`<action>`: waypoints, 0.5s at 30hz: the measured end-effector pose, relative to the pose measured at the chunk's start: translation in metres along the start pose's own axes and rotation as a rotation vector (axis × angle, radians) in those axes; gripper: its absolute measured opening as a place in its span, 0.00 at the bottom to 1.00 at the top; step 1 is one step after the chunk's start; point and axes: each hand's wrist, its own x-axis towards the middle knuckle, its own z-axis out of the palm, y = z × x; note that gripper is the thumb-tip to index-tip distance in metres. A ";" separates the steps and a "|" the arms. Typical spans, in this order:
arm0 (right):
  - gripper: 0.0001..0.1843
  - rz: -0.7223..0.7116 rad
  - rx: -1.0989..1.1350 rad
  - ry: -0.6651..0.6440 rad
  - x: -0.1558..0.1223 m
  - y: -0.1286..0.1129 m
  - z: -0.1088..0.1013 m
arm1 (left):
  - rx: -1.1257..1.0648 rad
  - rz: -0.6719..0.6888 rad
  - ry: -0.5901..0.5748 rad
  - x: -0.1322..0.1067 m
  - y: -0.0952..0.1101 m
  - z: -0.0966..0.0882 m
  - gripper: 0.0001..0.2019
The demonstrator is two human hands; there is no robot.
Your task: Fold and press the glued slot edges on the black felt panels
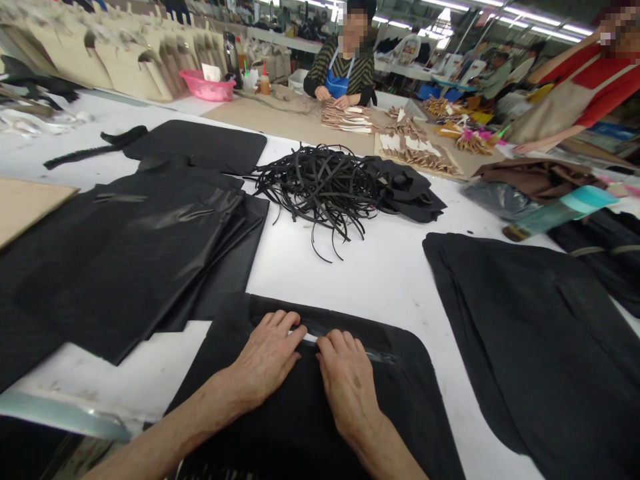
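A black panel (395, 393) with rounded corners lies flat in front of me at the table's near edge. Across its upper part runs a slit-like line with a shiny strip, and a small white patch (310, 338) shows there between my hands; whether it is tape or the table beneath, I cannot tell. My left hand (270, 353) has its fingers curled over this line, thumb toward the middle. Close beside it, my right hand (347, 373) grips the same line with bent fingers. The fingertips are partly hidden.
Black sheets (125, 260) are stacked at left, more black panels (540, 333) at right. A heap of thin black strips (325, 183) lies ahead. Beyond are a pink basket (207, 87), a teal-lidded bottle (560, 210) and a person in a blue apron (340, 80); another person stands at right.
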 end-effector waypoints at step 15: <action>0.09 -0.044 -0.005 -0.023 0.000 -0.004 -0.006 | -0.154 -0.080 0.168 -0.005 -0.001 0.002 0.22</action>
